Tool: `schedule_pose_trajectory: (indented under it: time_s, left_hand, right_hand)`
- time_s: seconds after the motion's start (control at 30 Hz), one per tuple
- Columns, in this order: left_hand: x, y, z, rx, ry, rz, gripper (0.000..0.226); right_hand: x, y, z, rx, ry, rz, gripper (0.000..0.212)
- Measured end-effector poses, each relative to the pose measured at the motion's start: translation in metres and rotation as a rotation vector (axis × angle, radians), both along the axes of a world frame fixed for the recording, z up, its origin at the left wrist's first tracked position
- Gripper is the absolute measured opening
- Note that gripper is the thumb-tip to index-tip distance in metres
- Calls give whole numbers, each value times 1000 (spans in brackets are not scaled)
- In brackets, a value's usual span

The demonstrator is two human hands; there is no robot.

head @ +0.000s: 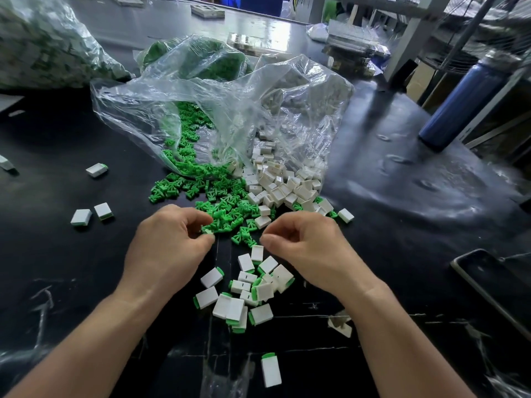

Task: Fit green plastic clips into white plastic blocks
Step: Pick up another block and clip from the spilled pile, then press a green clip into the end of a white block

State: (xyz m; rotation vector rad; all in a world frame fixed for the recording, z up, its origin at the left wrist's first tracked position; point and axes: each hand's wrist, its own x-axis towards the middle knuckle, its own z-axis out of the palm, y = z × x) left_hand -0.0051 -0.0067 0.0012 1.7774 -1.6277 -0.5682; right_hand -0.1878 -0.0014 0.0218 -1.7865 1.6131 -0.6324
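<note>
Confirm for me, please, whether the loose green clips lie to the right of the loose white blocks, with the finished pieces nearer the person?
Not quite: the head view shows the loose green clips lying to the left of the loose white blocks, not the right. The finished pieces do lie nearer the person.

Open passage: bare black table [57, 268] left of the left hand [169, 248] and between the right hand [310, 251] and the phone [494, 285]; obstacles: ahead, loose green clips [224, 208], white blocks [280, 193] and the crumpled clear bag [230, 104]; between the wrists, a cluster of fitted blocks [232, 307].
</note>
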Motion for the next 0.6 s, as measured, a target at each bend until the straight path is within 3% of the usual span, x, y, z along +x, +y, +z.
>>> schedule_pose_trajectory:
  time_s: [0.17,0.43,0.6]
  left_hand:
    - [-2,5,4,99,-194,-61,16]
    - [-4,6,3,115,-239,-72,17]
    - [-2,5,2,117,-251,-84,12]
  right_hand:
    - [5,-8,-15,-238,200,-65,23]
    - [8,-19,-31,-188,406,54,38]
    - [7,-21,-31,-165,353,-4,24]
